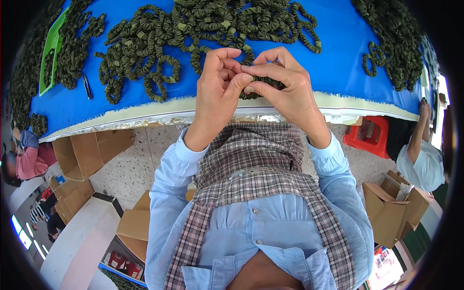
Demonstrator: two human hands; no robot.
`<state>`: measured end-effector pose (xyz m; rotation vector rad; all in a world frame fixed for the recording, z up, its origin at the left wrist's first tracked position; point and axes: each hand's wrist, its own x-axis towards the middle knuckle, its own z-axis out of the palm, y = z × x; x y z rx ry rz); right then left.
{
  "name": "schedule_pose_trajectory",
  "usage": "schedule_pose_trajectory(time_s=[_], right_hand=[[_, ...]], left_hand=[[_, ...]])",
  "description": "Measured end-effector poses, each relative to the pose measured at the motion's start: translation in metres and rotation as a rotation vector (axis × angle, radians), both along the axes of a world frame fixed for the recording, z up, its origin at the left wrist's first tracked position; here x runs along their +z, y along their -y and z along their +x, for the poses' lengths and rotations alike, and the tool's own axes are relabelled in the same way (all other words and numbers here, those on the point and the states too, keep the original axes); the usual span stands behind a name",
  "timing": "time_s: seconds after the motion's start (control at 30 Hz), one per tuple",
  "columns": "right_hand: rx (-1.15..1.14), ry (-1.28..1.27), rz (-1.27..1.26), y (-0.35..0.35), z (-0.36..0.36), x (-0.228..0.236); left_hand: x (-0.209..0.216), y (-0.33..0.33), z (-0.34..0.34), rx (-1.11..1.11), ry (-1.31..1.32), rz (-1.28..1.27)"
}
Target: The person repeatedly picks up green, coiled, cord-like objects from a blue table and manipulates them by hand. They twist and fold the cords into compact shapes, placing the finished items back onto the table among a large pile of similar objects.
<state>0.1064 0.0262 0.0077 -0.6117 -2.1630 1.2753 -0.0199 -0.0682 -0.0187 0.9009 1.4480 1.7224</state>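
Observation:
Both hands meet over the near edge of the blue-covered table (338,72). A dark green gathered fabric ring, like a hair scrunchie (268,81), sits in my right hand (294,89), pinched between thumb and fingers. My left hand (215,92) touches the right fingertips, its thumb and fingers closed at the scrunchie's left end. Whatever lies between those left fingertips is too small to make out. Just beyond the hands spreads a heap of similar dark green scrunchies (193,26), several with a lighter green patch.
More scrunchies pile up at the right (394,43) and around a green tray (45,63) at the left. A slim dark tool (87,87) lies near that tray. Cardboard boxes (87,152) and a red stool (374,137) stand below. Other people sit at both sides.

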Motion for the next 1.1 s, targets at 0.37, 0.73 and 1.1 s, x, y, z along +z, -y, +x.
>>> schedule_pose_trajectory(time_s=[0.37, 0.73, 1.1], right_hand=[[0.064, 0.181, -0.15, -0.006, 0.012, 0.018], [0.131, -0.439, -1.183, -0.003, 0.023, 0.006], [0.0, -0.014, -0.173, 0.003, 0.013, 0.021]], left_hand=[[0.02, 0.009, -0.014, -0.129, 0.522, 0.118], [0.023, 0.006, -0.004, -0.249, 0.349, -0.054], [0.013, 0.006, 0.007, -0.115, 0.223, 0.086]])
